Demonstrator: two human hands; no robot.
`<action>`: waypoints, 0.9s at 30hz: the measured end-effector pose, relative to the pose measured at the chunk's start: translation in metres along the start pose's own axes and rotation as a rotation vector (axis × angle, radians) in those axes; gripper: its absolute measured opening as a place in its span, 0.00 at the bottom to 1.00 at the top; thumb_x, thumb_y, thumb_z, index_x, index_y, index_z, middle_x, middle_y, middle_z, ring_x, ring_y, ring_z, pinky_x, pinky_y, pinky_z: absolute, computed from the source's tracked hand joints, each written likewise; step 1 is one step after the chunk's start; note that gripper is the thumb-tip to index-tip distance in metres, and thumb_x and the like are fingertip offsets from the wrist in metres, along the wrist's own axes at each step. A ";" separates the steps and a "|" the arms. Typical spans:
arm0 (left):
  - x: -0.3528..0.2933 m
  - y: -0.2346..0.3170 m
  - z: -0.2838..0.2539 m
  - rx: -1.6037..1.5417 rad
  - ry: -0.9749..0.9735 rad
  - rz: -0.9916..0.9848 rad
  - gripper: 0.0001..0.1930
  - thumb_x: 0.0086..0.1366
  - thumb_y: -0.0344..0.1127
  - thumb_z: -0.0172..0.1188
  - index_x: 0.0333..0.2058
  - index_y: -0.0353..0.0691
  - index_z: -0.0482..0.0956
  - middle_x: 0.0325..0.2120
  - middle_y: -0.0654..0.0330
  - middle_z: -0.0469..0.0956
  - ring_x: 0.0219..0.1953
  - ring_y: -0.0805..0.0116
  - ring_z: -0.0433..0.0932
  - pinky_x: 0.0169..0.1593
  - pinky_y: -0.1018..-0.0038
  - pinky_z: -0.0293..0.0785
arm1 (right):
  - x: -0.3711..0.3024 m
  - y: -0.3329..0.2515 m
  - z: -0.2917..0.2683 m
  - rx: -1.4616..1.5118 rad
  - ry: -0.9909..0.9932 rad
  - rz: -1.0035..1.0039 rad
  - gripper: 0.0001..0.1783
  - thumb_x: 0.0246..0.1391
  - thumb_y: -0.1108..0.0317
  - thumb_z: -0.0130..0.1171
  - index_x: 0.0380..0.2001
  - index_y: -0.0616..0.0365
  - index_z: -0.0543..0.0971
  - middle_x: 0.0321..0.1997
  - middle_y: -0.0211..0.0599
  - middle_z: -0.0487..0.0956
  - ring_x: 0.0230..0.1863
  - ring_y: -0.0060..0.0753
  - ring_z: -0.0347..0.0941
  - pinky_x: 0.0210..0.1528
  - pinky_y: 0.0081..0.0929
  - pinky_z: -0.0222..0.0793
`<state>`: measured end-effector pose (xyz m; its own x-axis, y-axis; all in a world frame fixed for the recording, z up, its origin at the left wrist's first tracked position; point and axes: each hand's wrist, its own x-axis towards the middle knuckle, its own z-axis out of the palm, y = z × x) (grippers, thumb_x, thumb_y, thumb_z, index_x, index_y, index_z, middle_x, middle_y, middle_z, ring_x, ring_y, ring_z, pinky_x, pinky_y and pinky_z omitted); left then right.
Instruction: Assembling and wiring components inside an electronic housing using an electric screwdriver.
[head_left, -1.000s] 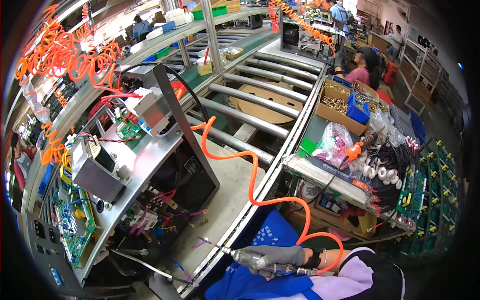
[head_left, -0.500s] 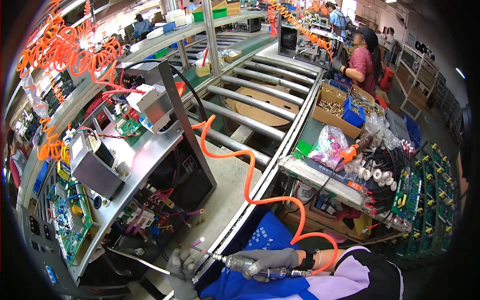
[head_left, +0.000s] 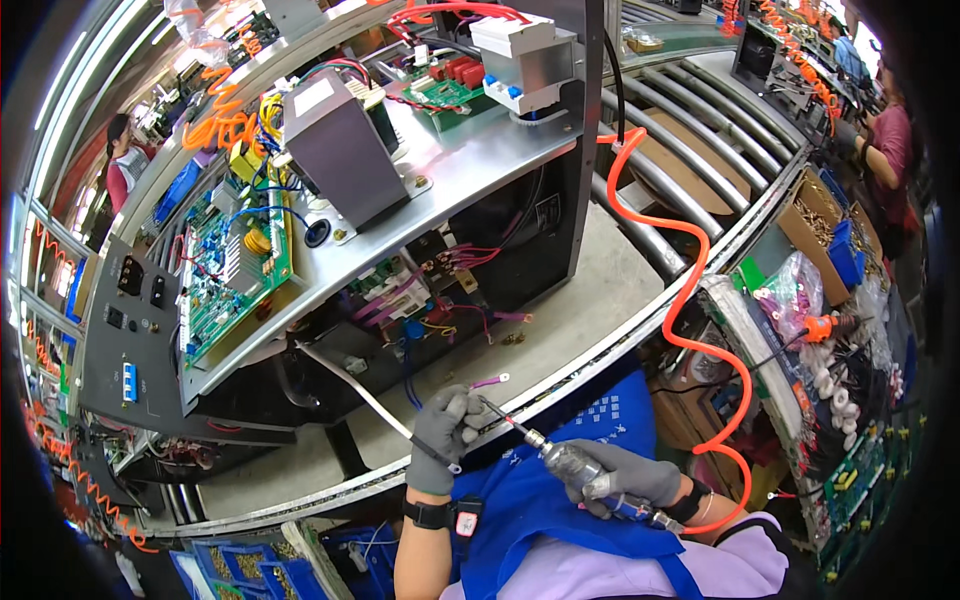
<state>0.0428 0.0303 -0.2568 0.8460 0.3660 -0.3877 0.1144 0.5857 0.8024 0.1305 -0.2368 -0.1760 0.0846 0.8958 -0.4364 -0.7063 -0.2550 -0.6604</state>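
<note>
My right hand [head_left: 632,474], in a grey glove, wraps around a grey air screwdriver [head_left: 572,466] with an orange coiled hose [head_left: 700,240] on its end. Its thin bit [head_left: 500,411] points left, toward the curled fingers of my left hand [head_left: 440,435], also gloved. A white cable [head_left: 365,393] with a black-sleeved end and ring terminal lies across that hand, which is closed on it; anything small in the fingertips is hidden. Ahead stands an open metal chassis [head_left: 480,190] with a transformer [head_left: 342,140], a green circuit board [head_left: 235,275] and loose wires.
The chassis sits on a conveyor line with metal rollers [head_left: 690,100]. At right, a bench carries a carton [head_left: 815,225] of small brass parts, plastic bags [head_left: 790,290] and an orange-handled tool [head_left: 832,327]. Blue bins [head_left: 240,565] stand at lower left. Co-workers are farther back.
My view has swung left and closer to the chassis, which shows larger. Both hands now appear higher and farther right, with the left forearm visible. The screwdriver stays in my right hand.
</note>
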 end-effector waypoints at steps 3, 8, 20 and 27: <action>-0.003 -0.001 -0.005 -0.020 0.002 -0.019 0.20 0.67 0.47 0.54 0.43 0.32 0.71 0.23 0.59 0.77 0.17 0.76 0.73 0.15 0.83 0.62 | 0.002 -0.001 0.001 -0.007 -0.027 0.022 0.42 0.41 0.55 0.66 0.57 0.61 0.59 0.34 0.38 0.72 0.22 0.22 0.72 0.22 0.17 0.68; -0.009 0.005 0.007 0.121 0.059 -0.019 0.21 0.67 0.50 0.54 0.38 0.32 0.74 0.17 0.62 0.74 0.12 0.77 0.69 0.13 0.84 0.59 | 0.007 0.007 -0.005 -0.057 -0.041 0.058 0.42 0.41 0.55 0.67 0.56 0.62 0.60 0.33 0.38 0.72 0.22 0.21 0.71 0.20 0.17 0.65; -0.022 -0.001 0.005 0.249 -0.099 -0.161 0.15 0.68 0.42 0.53 0.37 0.32 0.77 0.19 0.60 0.77 0.16 0.77 0.73 0.17 0.83 0.65 | -0.011 0.014 -0.018 0.109 -0.120 0.129 0.38 0.43 0.57 0.65 0.54 0.63 0.61 0.33 0.38 0.72 0.20 0.22 0.69 0.20 0.17 0.62; -0.016 0.001 0.005 0.200 -0.117 -0.162 0.16 0.67 0.42 0.54 0.37 0.33 0.77 0.20 0.59 0.78 0.15 0.77 0.73 0.15 0.84 0.64 | -0.015 0.010 -0.015 0.115 -0.071 0.115 0.43 0.39 0.54 0.67 0.56 0.64 0.61 0.35 0.40 0.72 0.22 0.23 0.69 0.21 0.18 0.63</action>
<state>0.0322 0.0217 -0.2475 0.8613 0.1867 -0.4725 0.3437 0.4708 0.8125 0.1329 -0.2578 -0.1854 -0.0481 0.8878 -0.4578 -0.7846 -0.3172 -0.5327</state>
